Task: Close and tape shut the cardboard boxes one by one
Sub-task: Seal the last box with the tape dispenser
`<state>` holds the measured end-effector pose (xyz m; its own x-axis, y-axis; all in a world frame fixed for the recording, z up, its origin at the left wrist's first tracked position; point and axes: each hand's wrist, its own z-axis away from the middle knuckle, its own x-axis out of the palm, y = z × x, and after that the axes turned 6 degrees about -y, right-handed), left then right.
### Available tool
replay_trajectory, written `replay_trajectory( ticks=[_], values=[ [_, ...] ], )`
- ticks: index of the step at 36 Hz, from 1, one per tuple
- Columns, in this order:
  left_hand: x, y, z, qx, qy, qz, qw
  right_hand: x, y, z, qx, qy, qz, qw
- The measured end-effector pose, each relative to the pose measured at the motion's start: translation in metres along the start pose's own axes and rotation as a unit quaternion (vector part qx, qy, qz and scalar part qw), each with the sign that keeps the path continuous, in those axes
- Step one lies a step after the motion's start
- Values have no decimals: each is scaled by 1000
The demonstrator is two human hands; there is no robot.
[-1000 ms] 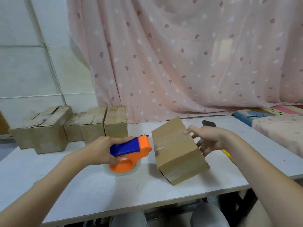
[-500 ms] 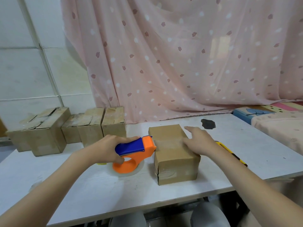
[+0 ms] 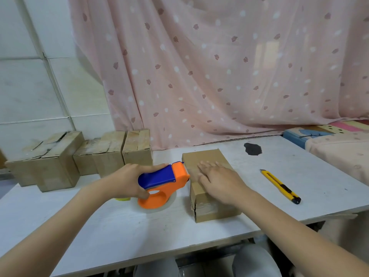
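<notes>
On the white table (image 3: 111, 232), the cardboard box (image 3: 207, 158) lies closed under the right hand (image 3: 217, 180), whose fingers are flat and spread. Just left of the box, the left hand (image 3: 127, 179) grips the tape dispenser (image 3: 163, 182), its nose touching the box edge.

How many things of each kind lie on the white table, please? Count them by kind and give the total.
Cardboard boxes: 4, one under the right hand, three at the back left.
Tape dispensers: 1, held by the left hand.
Utility knives: 1.
Total: 6.
</notes>
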<state>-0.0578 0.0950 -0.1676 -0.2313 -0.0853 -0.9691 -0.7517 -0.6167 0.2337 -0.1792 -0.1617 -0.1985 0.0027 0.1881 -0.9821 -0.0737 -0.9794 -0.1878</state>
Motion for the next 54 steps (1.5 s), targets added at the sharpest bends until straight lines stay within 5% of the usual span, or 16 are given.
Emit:
replay_trajectory(
  ticks=[8, 14, 22, 29, 36, 44, 54],
  values=[
    [-11, -25, 28, -35, -25, 3, 999, -6, -5, 2, 16, -14, -7, 1000],
    [-11, -18, 24, -21, -30, -13, 999, -30, -38, -22, 227, -102, -38, 968],
    [-10, -14, 27, -30, -26, -22, 999, -29, -36, -67, 355, -165, -95, 915],
    [-10, -13, 26, -29, -23, -27, 999, -1, -3, -123, 317, -285, -19, 904],
    [-7, -14, 27, -29, -13, 1, 1000, -68, -42, -47, 252, -253, -134, 924],
    [6, -22, 31, -23, 5, 55, 998, -83, 3, -27, 232, -200, -276, 911],
    [7, -9, 17, -6, 17, 63, 998, -36, 40, -17, 197, -111, -550, 804]
  ],
)
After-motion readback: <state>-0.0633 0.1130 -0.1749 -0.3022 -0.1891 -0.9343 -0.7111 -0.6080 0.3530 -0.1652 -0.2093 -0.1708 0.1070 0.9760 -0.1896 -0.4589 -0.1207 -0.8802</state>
